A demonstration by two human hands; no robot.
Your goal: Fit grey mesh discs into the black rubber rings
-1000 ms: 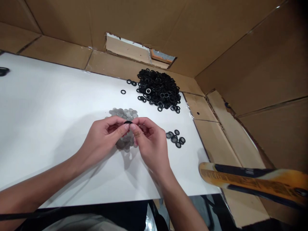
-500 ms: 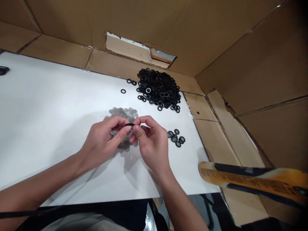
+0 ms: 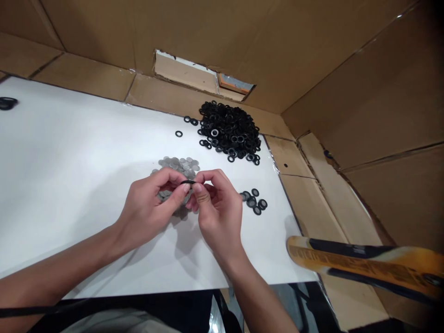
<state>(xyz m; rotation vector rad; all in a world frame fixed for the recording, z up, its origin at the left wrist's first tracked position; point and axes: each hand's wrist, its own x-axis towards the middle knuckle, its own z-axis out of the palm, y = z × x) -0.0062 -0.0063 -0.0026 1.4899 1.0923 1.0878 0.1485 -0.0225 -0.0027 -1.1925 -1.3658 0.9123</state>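
Far to the left of the gray pile [image 3: 175,163], a dark thing [image 3: 7,103] lies on the white tabletop [image 3: 69,138]. It is too small and blurry to name. The left hand [image 3: 147,208] comes next, at the front left of the gray pile. Its thumb and finger pinch one end of a small black ring [image 3: 188,181]. The gray pile is made of many flat, round bits, and part of it is hidden. Behind the gray pile, one loose ring [image 3: 178,133] lies by itself. The small black ring is up over the gray pile. We see it from its edge, so I cannot tell if its middle is filled. The right hand [image 3: 220,208] is at the front right of the gray pile, with its thumb and finger tight on the other end. Behind the gray pile and to its right sits a big heap of black rings [image 3: 229,125]. Right of the gray pile, past the right hand, is a bunch of rings with gray middles [image 3: 251,202]. A yellow and black thing [image 3: 364,263] is farthest right of the gray pile, and nearer to the person.
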